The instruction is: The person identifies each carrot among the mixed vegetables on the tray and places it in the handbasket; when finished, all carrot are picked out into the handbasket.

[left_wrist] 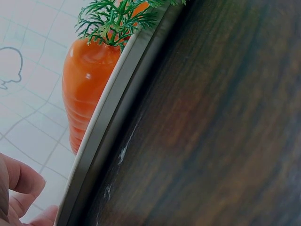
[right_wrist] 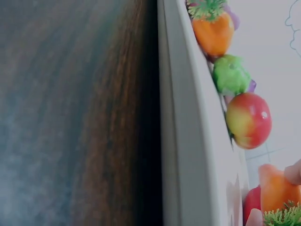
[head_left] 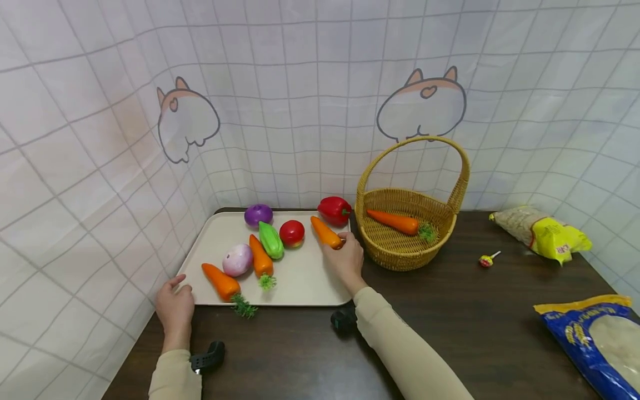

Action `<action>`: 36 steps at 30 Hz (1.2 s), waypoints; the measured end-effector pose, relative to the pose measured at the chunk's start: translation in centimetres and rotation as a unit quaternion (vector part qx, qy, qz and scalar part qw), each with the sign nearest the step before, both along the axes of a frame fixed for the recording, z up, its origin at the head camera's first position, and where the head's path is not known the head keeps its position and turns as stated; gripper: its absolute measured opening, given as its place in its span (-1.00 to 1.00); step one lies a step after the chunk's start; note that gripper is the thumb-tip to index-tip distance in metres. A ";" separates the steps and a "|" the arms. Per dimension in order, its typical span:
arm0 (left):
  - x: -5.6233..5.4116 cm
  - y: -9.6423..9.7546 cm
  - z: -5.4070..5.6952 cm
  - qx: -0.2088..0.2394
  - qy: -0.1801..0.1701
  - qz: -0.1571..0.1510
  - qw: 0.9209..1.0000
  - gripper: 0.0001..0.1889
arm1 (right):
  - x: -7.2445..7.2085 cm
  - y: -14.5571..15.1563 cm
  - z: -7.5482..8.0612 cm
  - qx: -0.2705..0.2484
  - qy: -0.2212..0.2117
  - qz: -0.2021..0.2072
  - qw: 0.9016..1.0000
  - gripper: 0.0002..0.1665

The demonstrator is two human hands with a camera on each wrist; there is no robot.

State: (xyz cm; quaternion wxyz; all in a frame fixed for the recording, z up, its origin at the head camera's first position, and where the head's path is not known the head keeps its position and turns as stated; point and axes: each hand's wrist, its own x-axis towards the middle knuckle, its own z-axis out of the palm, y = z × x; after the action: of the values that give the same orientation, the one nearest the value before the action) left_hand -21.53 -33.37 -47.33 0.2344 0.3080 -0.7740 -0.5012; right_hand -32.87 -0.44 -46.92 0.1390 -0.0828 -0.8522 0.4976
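My right hand (head_left: 345, 256) pinches an orange carrot (head_left: 325, 232) near its leafy end, over the right part of a cream tray (head_left: 305, 289). In the right wrist view, finger and thumb lie on either side of that carrot (right_wrist: 275, 190). At the tray's front left corner, my left hand (head_left: 175, 303) has its fingers loosely bent and holds nothing; whether it touches the rim I cannot tell. Nearest to it lies another carrot (head_left: 221, 282), its leaves over the front rim. A red bell pepper (head_left: 334, 211) lies behind the held carrot.
Also on the tray are a purple onion (head_left: 258, 215), a pale onion (head_left: 237, 260), a green vegetable (head_left: 270, 240), a red apple (head_left: 292, 233) and a carrot (head_left: 260, 256). The wicker basket (head_left: 400, 260) contains a carrot (head_left: 395, 221). Rightward lie a lollipop (head_left: 486, 260), a yellow bag (head_left: 542, 233) and a blue bag (head_left: 585, 339).
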 end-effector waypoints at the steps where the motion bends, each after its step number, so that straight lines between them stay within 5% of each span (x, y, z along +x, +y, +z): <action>1: 0.0 0.0 0.0 -0.003 -0.001 -0.001 1.000 -0.51 | 0.1 0.1 0.1 -0.003 0.005 -0.004 1.000 -0.46; 12: -0.2 0.0 -0.1 -0.005 -0.003 -0.001 1.000 -0.51 | 1.4 1.0 1.6 -0.043 0.054 0.019 0.997 -0.42; 18: -0.4 0.0 -0.2 -0.006 -0.012 -0.006 1.000 -0.50 | 2.7 2.7 3.1 -0.049 0.103 0.078 0.990 -0.44; 28: -0.1 -0.3 -0.2 -0.005 -0.010 -0.003 1.000 -0.50 | 3.7 6.2 5.1 -0.026 0.119 0.204 0.971 -0.48; 32: 0.0 -0.1 0.0 -0.005 -0.009 -0.001 1.000 -0.51 | 3.7 8.2 6.2 -0.004 0.110 0.251 0.962 -0.48; 36: 0.0 0.1 0.0 -0.006 -0.013 0.001 1.000 -0.51 | 3.5 11.2 7.1 -0.009 0.086 0.252 0.964 -0.46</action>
State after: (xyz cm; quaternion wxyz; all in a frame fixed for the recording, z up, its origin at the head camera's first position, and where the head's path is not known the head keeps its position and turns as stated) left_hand -21.57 -33.29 -47.32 0.2268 0.3132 -0.7799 -0.4922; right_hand -29.42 10.80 -39.85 0.0816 0.1761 -0.8258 0.5295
